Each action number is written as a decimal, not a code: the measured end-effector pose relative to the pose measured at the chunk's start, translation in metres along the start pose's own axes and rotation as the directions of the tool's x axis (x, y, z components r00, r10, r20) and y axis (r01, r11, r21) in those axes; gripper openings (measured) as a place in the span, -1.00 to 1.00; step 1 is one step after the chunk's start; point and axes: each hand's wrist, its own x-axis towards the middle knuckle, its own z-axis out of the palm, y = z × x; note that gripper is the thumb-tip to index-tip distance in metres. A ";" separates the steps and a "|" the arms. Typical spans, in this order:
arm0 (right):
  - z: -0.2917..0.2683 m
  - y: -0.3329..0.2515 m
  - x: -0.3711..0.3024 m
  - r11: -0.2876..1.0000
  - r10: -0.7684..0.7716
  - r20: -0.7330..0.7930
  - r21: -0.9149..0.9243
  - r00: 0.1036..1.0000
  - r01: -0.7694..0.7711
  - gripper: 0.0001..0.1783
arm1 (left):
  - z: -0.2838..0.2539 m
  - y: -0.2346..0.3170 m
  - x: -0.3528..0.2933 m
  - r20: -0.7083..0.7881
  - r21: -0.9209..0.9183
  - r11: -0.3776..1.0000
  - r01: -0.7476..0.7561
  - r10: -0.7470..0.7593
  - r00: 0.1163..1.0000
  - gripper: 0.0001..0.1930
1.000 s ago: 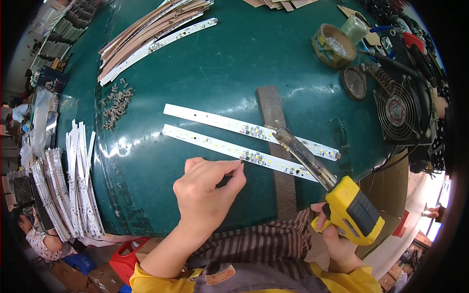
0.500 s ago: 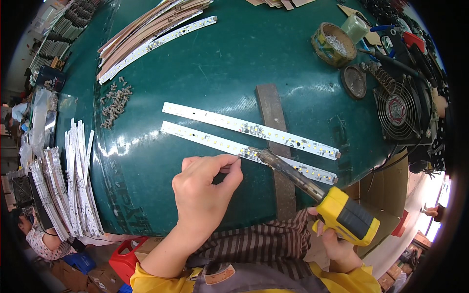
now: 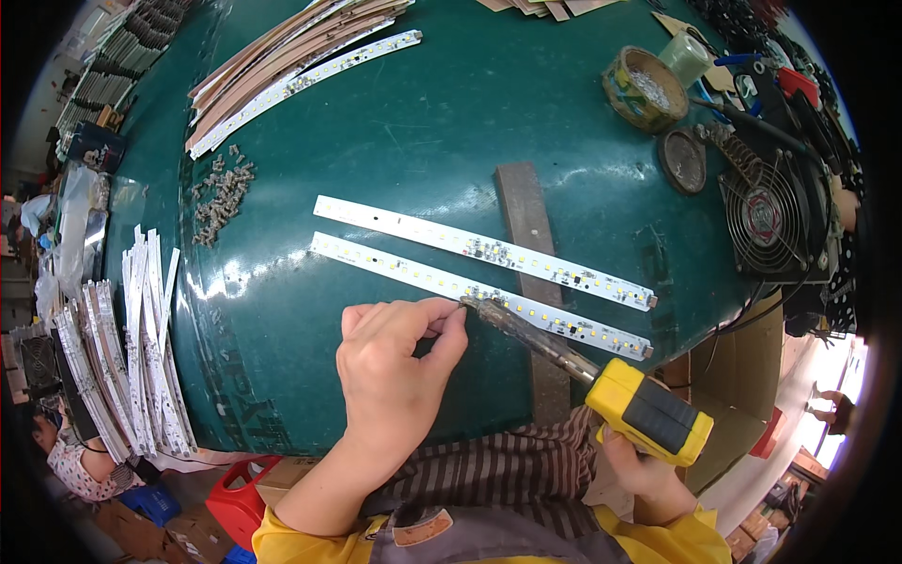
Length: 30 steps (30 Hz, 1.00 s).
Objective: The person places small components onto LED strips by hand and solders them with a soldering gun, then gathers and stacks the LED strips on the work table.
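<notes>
Two white LED circuit strips, a nearer strip (image 3: 404, 269) and a farther strip (image 3: 427, 227), lie slanted side by side across a dark flat bar (image 3: 523, 211). My right hand (image 3: 641, 470) grips a yellow and black soldering gun (image 3: 650, 414) by its handle. Its long dark tip reaches the near edge of the nearer strip, by the cluster of small components. Right beside that tip, my left hand (image 3: 399, 362) is closed in a pinch, thumb and forefinger together at the strip's edge. Whatever sits between those fingertips is too small to make out.
Small metal parts (image 3: 222, 199) lie heaped at the left. Bundled LED strips (image 3: 150, 348) rest on the left edge, and a stack of long strips (image 3: 291, 70) at the far left. A tub (image 3: 646, 89), a round dish (image 3: 682, 160) and a fan (image 3: 763, 214) stand at the right.
The soldering gun has shifted left, its tip sliding from the strip's component cluster toward my left fingertips. My left hand stays nearly in place, still pinched.
</notes>
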 end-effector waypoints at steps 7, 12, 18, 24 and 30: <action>-0.001 -0.001 -0.002 0.999 0.003 0.025 -0.035 1.000 -0.002 -0.72 | 0.000 0.000 0.000 -0.008 0.032 0.999 -0.006 0.007 1.000 -0.89; -0.005 0.000 -0.011 0.998 -0.003 0.062 -0.070 0.998 0.007 -0.71 | 0.002 -0.003 -0.001 -0.034 0.040 0.997 -0.067 0.069 0.997 -0.87; -0.012 0.014 -0.038 0.974 0.173 0.104 0.130 0.979 -0.186 -0.50 | 0.001 -0.001 0.000 -0.054 0.057 0.995 -0.083 0.086 0.995 -0.86; 0.000 0.001 -0.025 0.864 0.289 -0.033 0.440 0.957 -0.246 -0.42 | 0.003 -0.003 -0.002 -0.085 0.052 0.992 -0.117 0.122 0.989 -0.84; 0.000 0.004 -0.028 0.879 0.287 -0.035 0.408 0.957 -0.248 -0.42 | 0.001 -0.005 -0.004 -0.067 0.036 0.994 -0.099 0.101 0.993 -0.84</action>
